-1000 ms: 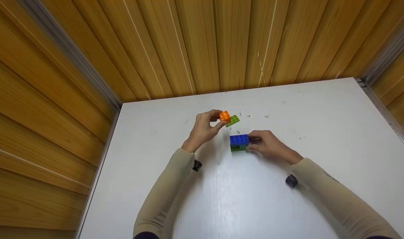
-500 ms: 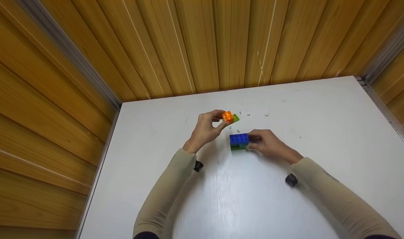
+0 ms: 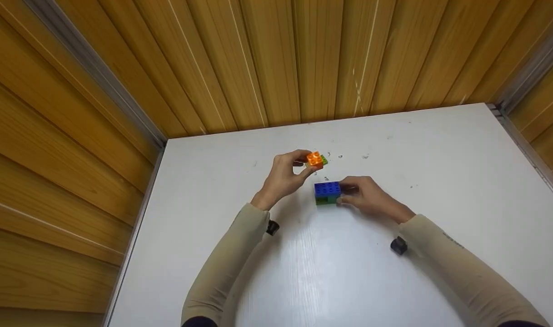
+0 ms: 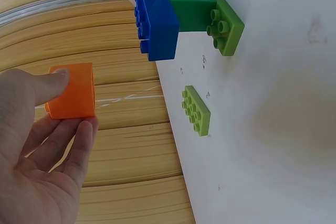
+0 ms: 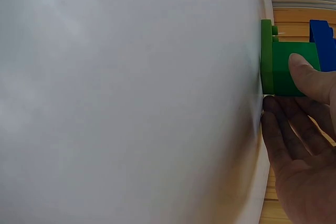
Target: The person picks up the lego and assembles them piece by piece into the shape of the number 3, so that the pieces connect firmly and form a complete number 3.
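Observation:
My left hand (image 3: 281, 179) pinches an orange building brick (image 3: 315, 160) between thumb and fingers. In the left wrist view that brick (image 4: 73, 90) is held up off the white table, apart from a loose lime-green flat brick (image 4: 196, 110) lying studs up. From the head, the orange brick overlaps most of the flat one. My right hand (image 3: 369, 197) grips the right end of a small stack, its thumb on a dark green brick (image 5: 286, 69). This brick joins a blue brick (image 3: 327, 188) on top to a lime-green flat base (image 4: 227, 24) on the table, leaving a gap beside it.
The white table (image 3: 340, 272) has small dark marks near the bricks. Wood-patterned panels (image 3: 276, 63) rise behind it and at the sides. Black wrist cameras sit beneath both sleeves, the right one (image 3: 399, 245) close over the tabletop.
My left hand has shifted slightly right with the orange brick, which now covers more of the loose flat brick in the head view. My right hand and the stack stay nearly still.

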The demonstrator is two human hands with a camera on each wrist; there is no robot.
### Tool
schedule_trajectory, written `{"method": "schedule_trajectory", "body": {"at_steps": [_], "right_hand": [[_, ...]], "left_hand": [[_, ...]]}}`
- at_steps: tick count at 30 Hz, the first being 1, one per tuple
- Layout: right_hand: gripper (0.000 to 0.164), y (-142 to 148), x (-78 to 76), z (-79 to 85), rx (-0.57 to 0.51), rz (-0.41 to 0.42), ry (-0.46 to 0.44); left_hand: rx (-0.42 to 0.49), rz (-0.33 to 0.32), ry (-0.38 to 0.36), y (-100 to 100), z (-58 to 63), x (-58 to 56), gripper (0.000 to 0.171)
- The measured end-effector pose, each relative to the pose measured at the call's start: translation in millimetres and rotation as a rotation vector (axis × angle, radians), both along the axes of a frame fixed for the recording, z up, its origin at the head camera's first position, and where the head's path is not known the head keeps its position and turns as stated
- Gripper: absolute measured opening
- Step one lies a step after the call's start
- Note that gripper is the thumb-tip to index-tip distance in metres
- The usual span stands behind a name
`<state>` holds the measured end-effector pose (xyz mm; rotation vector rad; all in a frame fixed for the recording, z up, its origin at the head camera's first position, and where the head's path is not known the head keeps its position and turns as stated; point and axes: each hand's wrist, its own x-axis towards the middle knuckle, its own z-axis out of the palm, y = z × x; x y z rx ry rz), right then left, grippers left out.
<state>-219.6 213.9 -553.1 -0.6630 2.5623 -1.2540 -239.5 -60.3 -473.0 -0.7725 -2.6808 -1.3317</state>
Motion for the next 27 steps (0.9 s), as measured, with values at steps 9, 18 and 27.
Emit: {"method": "schedule_trajectory", "body": {"at_steps": [9,18,27], "right_hand": [[0.041,-0.2,0.1,2.1,0.001,0.003,-0.004],[0.038,-0.6,0.1,1.1,0.000,0.002,-0.004],[0.037,-0.6,-1.2,0.3,-0.023,0.019,0.012]], "left_hand": [[0.009,-0.019,-0.010,1.7,0.8,3.7,0.037],[0.013,-0.038,0.002,4.9,1.2,6.5,0.039],[0.031,-0.088,0.015,8.9,2.5,9.9,0.039]]}}
